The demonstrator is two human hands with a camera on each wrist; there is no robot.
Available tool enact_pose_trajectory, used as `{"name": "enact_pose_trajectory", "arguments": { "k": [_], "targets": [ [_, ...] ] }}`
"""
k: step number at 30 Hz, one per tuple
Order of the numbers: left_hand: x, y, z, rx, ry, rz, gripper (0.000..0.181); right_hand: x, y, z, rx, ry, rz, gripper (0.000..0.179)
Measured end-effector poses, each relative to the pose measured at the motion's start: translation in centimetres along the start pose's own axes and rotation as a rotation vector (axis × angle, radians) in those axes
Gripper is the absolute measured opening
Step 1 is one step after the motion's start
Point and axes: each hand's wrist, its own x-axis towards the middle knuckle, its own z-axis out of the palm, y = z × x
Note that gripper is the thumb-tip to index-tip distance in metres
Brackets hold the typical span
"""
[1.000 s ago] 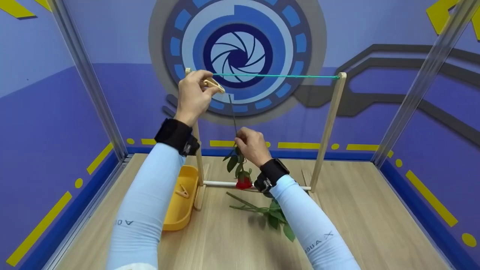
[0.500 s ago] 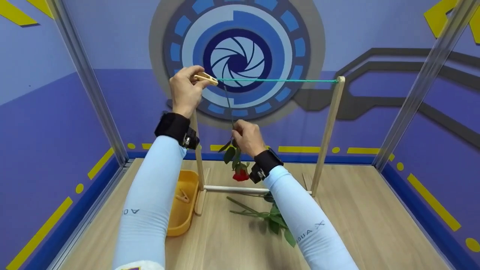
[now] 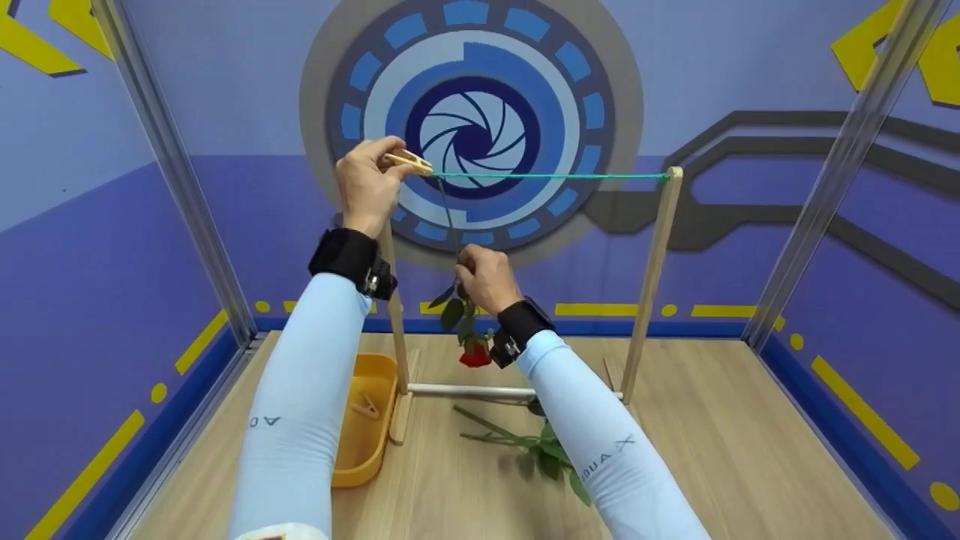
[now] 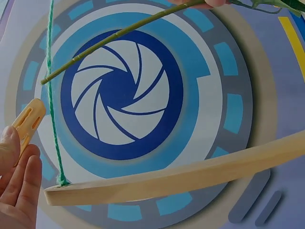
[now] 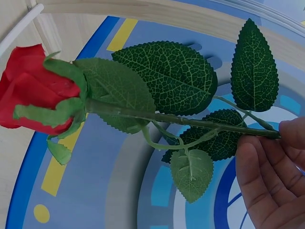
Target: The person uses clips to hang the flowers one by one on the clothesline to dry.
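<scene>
- Blue-purple patterned wall [image 3: 262, 217] behind, wood-grain worktop [image 3: 750, 450] under the wooden frame [image 3: 652, 285]; green string [image 3: 551, 176] across frame's top, white rod [image 3: 465, 391] at its base.
- Left hand [image 3: 366, 184]: near frame's top left, grip pinched on clothespin [image 3: 409, 160], tip just beside string.
- Right hand [image 3: 489, 277]: grip pinched on stem of red rose [image 5: 157, 116].
- Rose: bloom down, between frame's posts as seen from head; stem end at string, contact can't tell.
- Yellow tray [image 3: 364, 442]: left of frame, second clothespin [image 3: 366, 406] inside.
- Leafy stems [image 3: 529, 442]: lying in front of frame, partly hidden by right sleeve [image 3: 600, 427].
</scene>
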Motion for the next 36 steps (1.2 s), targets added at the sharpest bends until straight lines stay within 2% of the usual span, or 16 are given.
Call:
{"name": "enact_pose_trajectory", "arguments": {
  "k": [6, 11, 18, 25, 36],
  "targets": [
    [0.5, -0.2, -0.3, 0.061, -0.024, 0.006, 0.017, 0.6, -0.2, 0.3, -0.026, 0.006, -0.002, 0.009],
    [0.6, -0.4, -0.4, 0.099, -0.05, -0.016, 0.011, 0.5, -0.2, 0.7, -0.043, 0.002, 0.013, 0.01],
    [1.2, 0.0, -0.5, 0.146, -0.089, -0.036, 0.013, 1.1, -0.3, 0.9, -0.066, 0.01, 0.014, 0.009],
    [1.6, 0.2, -0.5, 0.118, -0.114, -0.091, 0.014, 2.0, -0.7, 0.9, -0.074, 0.032, 0.04, 0.008],
    [1.3, -0.2, -0.6, 0.068, -0.138, -0.146, 0.014, 2.3, -1.2, 1.9, -0.036, 0.013, 0.064, 0.008]
  ]
}}
